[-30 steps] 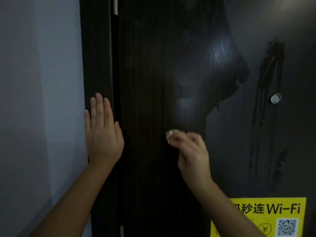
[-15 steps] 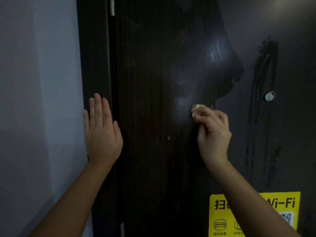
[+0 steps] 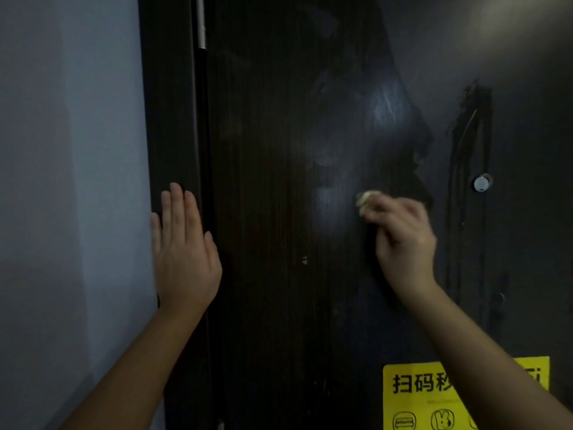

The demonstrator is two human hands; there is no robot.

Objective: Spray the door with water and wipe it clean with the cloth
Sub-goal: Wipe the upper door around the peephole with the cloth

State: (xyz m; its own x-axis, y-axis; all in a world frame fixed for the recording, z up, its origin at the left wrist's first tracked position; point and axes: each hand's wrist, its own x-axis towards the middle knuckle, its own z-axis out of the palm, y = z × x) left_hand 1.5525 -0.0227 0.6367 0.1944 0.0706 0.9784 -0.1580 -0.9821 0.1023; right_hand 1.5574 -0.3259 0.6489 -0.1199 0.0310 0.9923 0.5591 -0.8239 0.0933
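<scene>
Cloth: a small pale crumpled cloth [image 3: 365, 198], pressed on the door near its middle, at the edge of the wet area.
Door: a dark brown wooden door [image 3: 279, 212] with vertical grain; the wiped part is darker and shiny, the right part is dull with dark streaks running down.
Right hand: the right hand [image 3: 403, 240] has its fingers curled around the cloth and holds it against the door.
Left hand: the left hand [image 3: 183, 252] lies flat on the dark door frame [image 3: 170, 119], fingers straight and together, pointing up.
Peephole: a small round silver peephole [image 3: 481, 183], to the right of the cloth.
Sticker: a yellow sticker with black characters [image 3: 434, 398] at the lower right, partly behind the right forearm.
Wall: a grey wall [image 3: 68, 181] at the left of the frame.
</scene>
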